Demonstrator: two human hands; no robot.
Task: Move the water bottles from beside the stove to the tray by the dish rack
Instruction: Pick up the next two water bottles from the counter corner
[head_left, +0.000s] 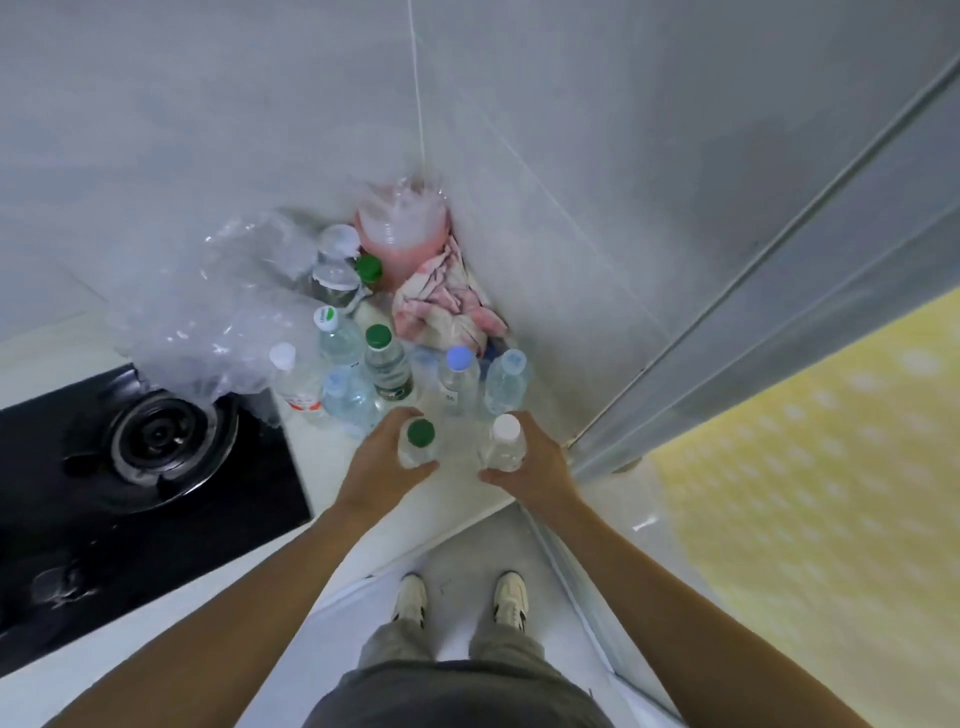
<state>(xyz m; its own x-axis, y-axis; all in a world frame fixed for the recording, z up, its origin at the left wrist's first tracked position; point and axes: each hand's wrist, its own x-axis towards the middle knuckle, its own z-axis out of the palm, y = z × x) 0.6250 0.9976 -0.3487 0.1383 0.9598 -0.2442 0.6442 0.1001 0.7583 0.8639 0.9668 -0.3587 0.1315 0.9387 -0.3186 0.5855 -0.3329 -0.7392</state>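
Several clear water bottles stand in the counter corner to the right of the black stove (156, 467). My left hand (387, 462) grips a clear bottle with a green cap (420, 439). My right hand (535, 465) grips a clear bottle with a white cap (505, 439). Both bottles are upright at the front of the group. Behind them stand another green-capped bottle (384, 361), a pale-blue-capped bottle (460, 371) and a clear-capped bottle (506, 379). The tray and the dish rack are out of view.
A crumpled clear plastic bag (208, 322) lies over the stove's back corner. A pink jug (402, 234) and a pink-and-white cloth (441, 306) fill the wall corner. A grey sliding door frame (727, 322) runs along the right. The counter edge (415, 540) is just below my hands.
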